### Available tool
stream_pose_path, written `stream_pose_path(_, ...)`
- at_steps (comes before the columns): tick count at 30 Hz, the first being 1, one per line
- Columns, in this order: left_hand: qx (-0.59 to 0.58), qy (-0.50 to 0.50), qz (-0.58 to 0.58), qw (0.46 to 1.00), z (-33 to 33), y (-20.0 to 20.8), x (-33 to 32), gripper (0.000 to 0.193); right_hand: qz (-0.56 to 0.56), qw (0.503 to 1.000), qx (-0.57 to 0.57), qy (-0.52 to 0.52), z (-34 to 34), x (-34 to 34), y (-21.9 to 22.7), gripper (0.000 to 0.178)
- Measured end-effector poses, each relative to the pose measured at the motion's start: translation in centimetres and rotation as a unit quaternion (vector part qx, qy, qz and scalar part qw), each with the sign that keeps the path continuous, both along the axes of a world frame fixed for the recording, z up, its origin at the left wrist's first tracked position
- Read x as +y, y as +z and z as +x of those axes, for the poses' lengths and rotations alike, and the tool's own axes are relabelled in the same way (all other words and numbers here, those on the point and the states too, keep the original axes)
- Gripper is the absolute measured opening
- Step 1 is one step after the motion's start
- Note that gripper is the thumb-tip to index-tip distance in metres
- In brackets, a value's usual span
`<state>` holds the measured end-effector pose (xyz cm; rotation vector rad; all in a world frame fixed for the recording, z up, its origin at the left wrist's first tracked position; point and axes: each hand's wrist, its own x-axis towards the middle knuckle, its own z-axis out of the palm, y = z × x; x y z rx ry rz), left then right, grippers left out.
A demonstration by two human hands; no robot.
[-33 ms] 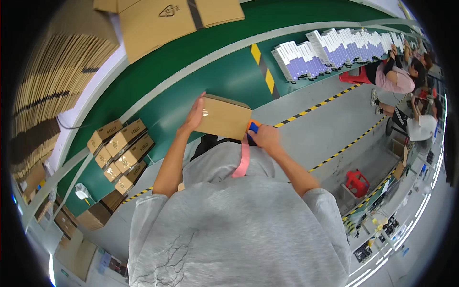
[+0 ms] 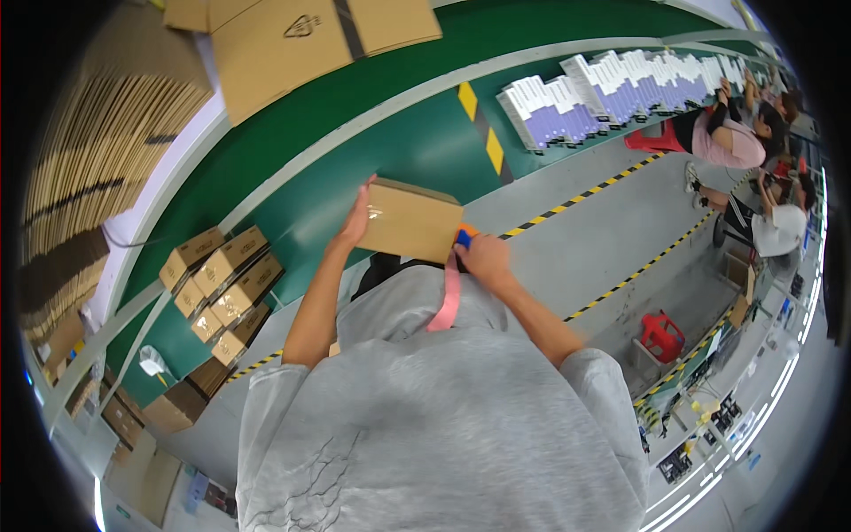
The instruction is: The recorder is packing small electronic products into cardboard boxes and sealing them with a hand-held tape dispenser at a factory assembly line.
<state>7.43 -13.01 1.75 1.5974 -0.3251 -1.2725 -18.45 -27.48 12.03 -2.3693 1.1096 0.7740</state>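
A closed brown cardboard box [image 2: 411, 225] is in front of me, at the near edge of the green workbench. My left hand [image 2: 357, 218] holds its left end, the fingers stretched along that side. Shiny clear tape shows on the box beside this hand. At the box's right end, my right hand [image 2: 486, 257] is closed round an orange-and-blue hand tool [image 2: 464, 235], which touches or nearly touches the near right corner. My fingers hide most of the tool, and its kind cannot be made out. A pink strap [image 2: 449, 297] hangs below it, over my grey shirt.
Stacked taped cartons [image 2: 232, 277] stand on the bench at left, with flat cardboard [image 2: 133, 146] piled beyond. A large carton [image 2: 292, 53] lies at the far side. Rows of white-and-purple boxes [image 2: 567, 111] line the bench at right, where co-workers [image 2: 736, 142] sit. A red stool [image 2: 660, 337] stands behind.
The view has shifted slightly. My right hand has turned a little at the box's right end, and less of the tool shows. My left hand keeps its place on the box.
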Motion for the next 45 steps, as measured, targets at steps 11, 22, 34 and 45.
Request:
stream_pose_path(11, 0.023, 0.077, 0.134, 0.988, 1.2, 3.6, 4.5, 0.053, -0.065, 0.993, -0.094, -0.002, 0.5, -3.6, -9.9, 0.030)
stream_pose_path(22, -0.197, 0.100, 0.054, 0.974, -5.7, 9.7, -2.7, 0.029, -0.350, 0.702, -0.474, -0.400, -7.8, -37.5, -8.4, 0.068)
stream_pose_path(34, -0.220, 0.008, 0.184, 0.958, -10.7, 7.0, -2.1, 0.024, -0.176, 0.660, -0.529, -0.503, -5.4, -43.7, -11.1, 0.080)
stream_pose_path(45, -0.235, 0.034, 0.185, 0.953, -11.4, 5.8, -2.3, 0.026, -0.059, 0.612, -0.602, -0.510, -5.8, -45.8, -10.5, 0.077)
